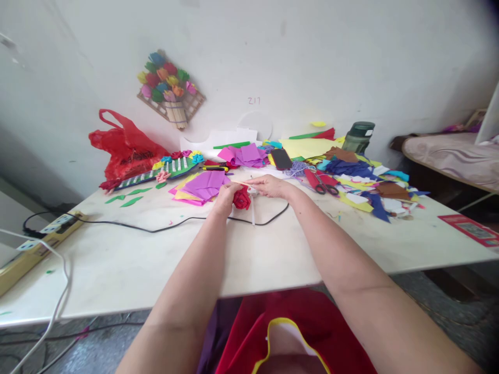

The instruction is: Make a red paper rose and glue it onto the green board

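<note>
A red paper flower (242, 198) with folded petals is held by my left hand (224, 199), whose fingers are closed at its left side. My right hand (270, 186) reaches in from the right, its fingers closed on a thin pale stick (242, 183) that runs across the top of the flower. Just right of the flower, below my right fingers, is a small white object with a narrow white strip (253, 212) pointing down to the table; its kind is not clear. Purple and yellow paper sheets (202, 187) lie left of my left hand.
A black cord (156, 230) crosses the table from the power strip (42, 236). Scissors (326, 189), a phone (281, 159) and many paper scraps (374, 182) lie to the right, near a green bottle (357, 137). A red bag (125, 148) and green decorated board (159, 174) sit left.
</note>
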Demonstrator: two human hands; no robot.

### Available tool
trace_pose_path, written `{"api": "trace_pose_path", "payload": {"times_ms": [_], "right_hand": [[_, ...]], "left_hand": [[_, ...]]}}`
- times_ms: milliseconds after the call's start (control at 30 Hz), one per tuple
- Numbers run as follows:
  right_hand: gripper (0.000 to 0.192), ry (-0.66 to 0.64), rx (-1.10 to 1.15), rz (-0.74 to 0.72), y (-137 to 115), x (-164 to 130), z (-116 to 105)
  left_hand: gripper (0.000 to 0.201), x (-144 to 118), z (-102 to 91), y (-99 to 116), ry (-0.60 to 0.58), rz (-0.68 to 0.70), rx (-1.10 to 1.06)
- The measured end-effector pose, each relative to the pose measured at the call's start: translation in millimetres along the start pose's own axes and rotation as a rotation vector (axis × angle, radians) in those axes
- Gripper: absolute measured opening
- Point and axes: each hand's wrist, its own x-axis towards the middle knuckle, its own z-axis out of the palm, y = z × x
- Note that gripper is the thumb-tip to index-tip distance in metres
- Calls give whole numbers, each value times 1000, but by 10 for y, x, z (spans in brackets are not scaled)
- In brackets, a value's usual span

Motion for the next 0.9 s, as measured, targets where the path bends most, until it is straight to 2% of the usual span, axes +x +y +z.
{"api": "trace_pose_path", "payload": {"times_ms": [133,500,900], "right_hand": [[39,23,-88,-18,15,10,-6],[37,75,-359,-304,154,118,-48],[36,102,-498,-328,200,135,-74]], "left_hand": [[22,-15,21,18,23,-7,-15],[23,-15,31,23,12,-21,-76],[22,-35,39,36,15,10,-62]]}}
